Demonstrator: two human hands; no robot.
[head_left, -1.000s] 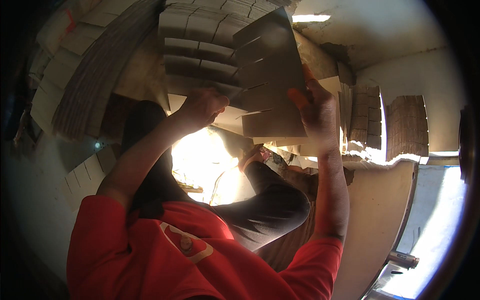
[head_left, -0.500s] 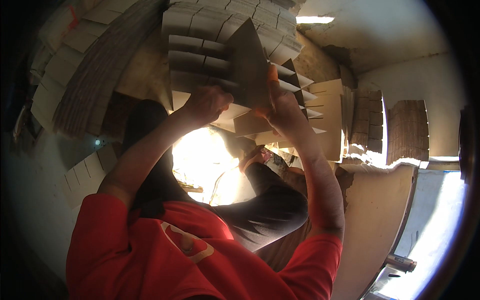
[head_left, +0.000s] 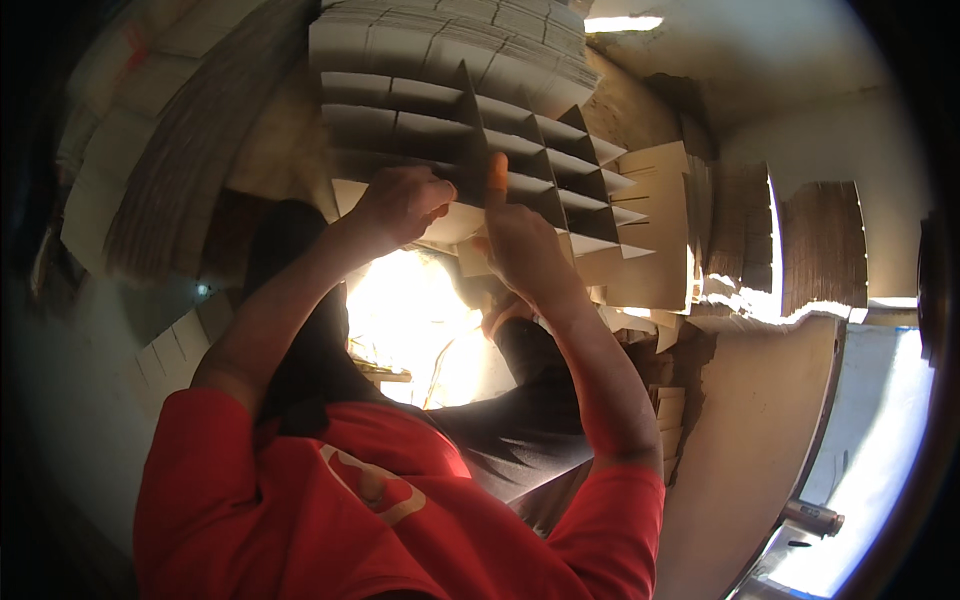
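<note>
A grid of slotted cardboard dividers [head_left: 430, 132] stands in front of me, long strips running left to right with crosswise ones set into them. My right hand [head_left: 528, 250] grips the near end of a crosswise cardboard strip [head_left: 470, 110], which stands on edge among the long strips. Something orange covers one of its fingers, which lies along the strip. Curled at the near side of the grid, left of that strip, my left hand [head_left: 398, 208] is closed on the nearest long strip; its fingertips are partly hidden.
Behind the grid lies a thick stack of cardboard sheets [head_left: 450, 45]. Another tall stack [head_left: 190, 150] curves along the left. Slotted cardboard pieces [head_left: 650, 225] and brown bundles [head_left: 822, 245] stand at the right. Bright light falls on the floor [head_left: 410, 310] between my legs.
My right hand has moved left and slightly nearer. The crosswise strip has turned from showing its broad face to standing nearly edge-on between the long strips. My left hand has barely shifted.
</note>
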